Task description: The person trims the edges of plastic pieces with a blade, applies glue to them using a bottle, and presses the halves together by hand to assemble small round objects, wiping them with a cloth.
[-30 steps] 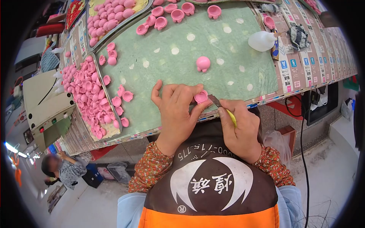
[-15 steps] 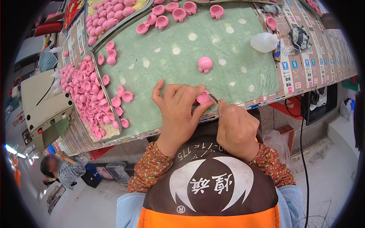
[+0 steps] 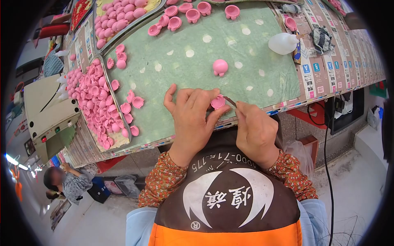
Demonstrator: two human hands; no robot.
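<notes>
The left hand (image 3: 192, 116) pinches a pink cup (image 3: 218, 102) at its fingertips; the right hand (image 3: 258, 132) grips a knife (image 3: 230, 101), blade at the rim: this cup seems unfinished. Beyond the fingers sits one ball (image 3: 220, 66); leftward, many loose pieces (image 3: 95, 91) lie heaped.

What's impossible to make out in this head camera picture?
All head view:
Blade: grip end hidden inside the right hand.
Pink cup in the left hand: underside faces away from the camera.
Upper pink-filled tray: far end cut off by the top edge.
Distant red pieces: too small to identify.
</notes>
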